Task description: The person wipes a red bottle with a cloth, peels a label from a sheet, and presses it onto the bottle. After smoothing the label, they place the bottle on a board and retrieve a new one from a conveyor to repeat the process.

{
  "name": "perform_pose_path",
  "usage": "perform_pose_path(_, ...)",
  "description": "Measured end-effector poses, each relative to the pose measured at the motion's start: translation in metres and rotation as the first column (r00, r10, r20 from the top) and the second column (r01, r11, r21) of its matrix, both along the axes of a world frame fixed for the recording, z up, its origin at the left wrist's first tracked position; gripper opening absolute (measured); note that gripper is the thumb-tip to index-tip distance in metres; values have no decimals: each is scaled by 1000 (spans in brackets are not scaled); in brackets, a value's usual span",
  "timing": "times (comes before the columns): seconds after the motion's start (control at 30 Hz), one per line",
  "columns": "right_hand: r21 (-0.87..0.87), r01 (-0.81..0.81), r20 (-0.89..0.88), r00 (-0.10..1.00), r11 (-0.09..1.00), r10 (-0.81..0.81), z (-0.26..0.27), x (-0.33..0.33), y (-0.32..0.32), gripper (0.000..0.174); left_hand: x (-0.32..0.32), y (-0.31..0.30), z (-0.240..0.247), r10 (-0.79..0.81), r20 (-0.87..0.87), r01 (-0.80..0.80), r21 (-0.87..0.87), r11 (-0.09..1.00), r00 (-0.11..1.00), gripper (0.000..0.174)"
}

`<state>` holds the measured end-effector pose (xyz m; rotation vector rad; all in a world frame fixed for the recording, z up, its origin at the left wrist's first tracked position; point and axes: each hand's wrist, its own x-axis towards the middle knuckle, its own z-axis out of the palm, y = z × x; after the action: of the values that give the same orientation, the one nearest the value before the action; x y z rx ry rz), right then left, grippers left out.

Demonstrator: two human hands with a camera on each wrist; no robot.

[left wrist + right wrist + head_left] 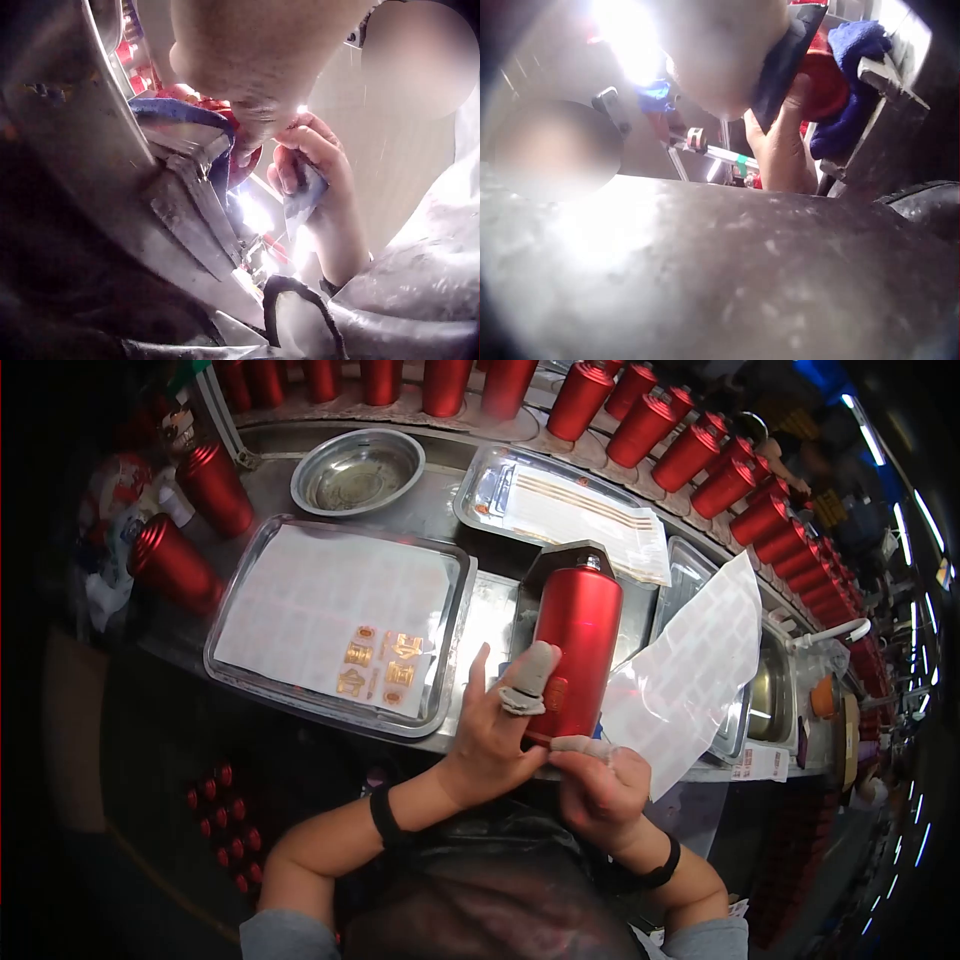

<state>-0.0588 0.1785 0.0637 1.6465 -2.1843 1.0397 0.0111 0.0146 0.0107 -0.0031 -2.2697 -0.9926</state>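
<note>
Workshop with strip lights (926, 520), a metal bench (492, 622) and rows of red bottles (640, 432), where a person handles one red bottle (580, 630).
On the shiny, crowded bench, a shallow tray (460, 605) at left holds a white sheet (330, 600) with gold stickers near one corner; behind it sits a round metal bowl (355, 475). The handled bottle is at the bench's near edge, between that tray and a loose white sheet (690, 680), base toward the person, a blue cloth (855, 45) beside it. The left hand (490, 735) has its fingers spread, the covered index finger touching the bottle near a small gold mark (558, 690). The right hand (607, 792), curled by the base, holds a thin dark flat piece (302, 199); its exact fingertip pinch cannot be told.
</note>
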Motion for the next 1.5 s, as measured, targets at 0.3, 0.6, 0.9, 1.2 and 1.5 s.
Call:
perform_pose_path(0.3, 195, -43, -101, 993, 980, 63, 7, 6, -16, 35, 6, 1, 3, 148, 124, -127, -164, 978, 981, 92)
perform_pose_path(0.6, -136, 264, 459, 871, 955, -176, -17, 5, 31, 21, -16, 17, 35, -113, 184, 162, -280, 946, 977, 100)
perform_pose_path(0.9, -26, 325, 729, 654, 945, -205, -36, 0, 40, 17, -4, 15, 11, 3, 141, 12, -106, 994, 990, 112)
perform_pose_path(1.2, -19, 660, 378, 700, 751, -606, -20, -56, 143, 17, -3, 17, 13, -32, 196, 39, -32, 999, 980, 112)
perform_pose_path(1.5, 433, 769, 14, 515, 469, -857, -54, -204, 378, 35, -7, 24, 8, -46, 154, 35, 72, 997, 987, 109)
